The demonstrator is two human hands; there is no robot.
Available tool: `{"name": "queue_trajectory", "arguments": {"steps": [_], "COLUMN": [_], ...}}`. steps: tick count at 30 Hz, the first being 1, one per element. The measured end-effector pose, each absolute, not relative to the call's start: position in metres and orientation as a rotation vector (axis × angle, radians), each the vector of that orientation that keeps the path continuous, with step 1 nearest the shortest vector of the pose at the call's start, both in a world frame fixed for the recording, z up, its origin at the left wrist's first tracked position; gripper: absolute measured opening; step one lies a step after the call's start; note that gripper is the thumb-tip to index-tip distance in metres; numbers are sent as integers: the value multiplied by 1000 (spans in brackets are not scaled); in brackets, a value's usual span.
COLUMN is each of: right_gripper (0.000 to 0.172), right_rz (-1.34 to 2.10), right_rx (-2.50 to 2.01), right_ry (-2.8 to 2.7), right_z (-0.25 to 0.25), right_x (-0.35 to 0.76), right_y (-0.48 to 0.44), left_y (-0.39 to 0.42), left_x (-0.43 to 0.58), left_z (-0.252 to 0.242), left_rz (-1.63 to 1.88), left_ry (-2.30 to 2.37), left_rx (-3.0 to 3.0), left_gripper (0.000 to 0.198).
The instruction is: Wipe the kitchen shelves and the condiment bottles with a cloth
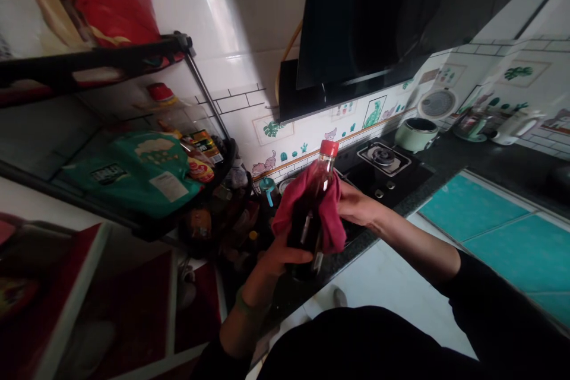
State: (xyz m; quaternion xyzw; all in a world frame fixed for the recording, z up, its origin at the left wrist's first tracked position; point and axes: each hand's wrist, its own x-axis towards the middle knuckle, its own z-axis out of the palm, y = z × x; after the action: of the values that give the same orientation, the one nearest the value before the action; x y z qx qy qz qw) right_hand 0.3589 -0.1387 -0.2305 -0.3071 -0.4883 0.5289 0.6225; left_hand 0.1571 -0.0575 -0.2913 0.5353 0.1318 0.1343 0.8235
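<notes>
I hold a dark bottle [312, 202] with a red cap upright in front of me. My left hand [278, 255] is wrapped round its lower part from below. My right hand [356, 205] presses a magenta cloth [332, 219] against the bottle's side, and the cloth drapes around the bottle's middle. Both hands are above the edge of a dark countertop [490, 160].
A metal rack [133, 130] at left carries red and green bags, packets and jars. A gas hob [385, 160] lies behind the bottle under a black range hood [378, 18]. A pale green cooker [416, 132] and a white kettle [512, 127] stand farther right.
</notes>
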Motion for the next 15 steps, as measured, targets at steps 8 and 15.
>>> {"name": "queue_trajectory", "arguments": {"steps": [8, 15], "right_gripper": [52, 50], "right_rz": [776, 1150], "right_rx": [-1004, -750], "right_ry": [-895, -1091], "right_z": [-255, -249], "right_x": [336, 356], "right_y": [-124, -139], "left_y": [-59, -63], "left_x": [169, 142], "left_z": [-287, -313], "left_rz": [649, 225], "left_ry": [564, 270], "left_rx": [1485, 910], "left_gripper": [92, 75]}}
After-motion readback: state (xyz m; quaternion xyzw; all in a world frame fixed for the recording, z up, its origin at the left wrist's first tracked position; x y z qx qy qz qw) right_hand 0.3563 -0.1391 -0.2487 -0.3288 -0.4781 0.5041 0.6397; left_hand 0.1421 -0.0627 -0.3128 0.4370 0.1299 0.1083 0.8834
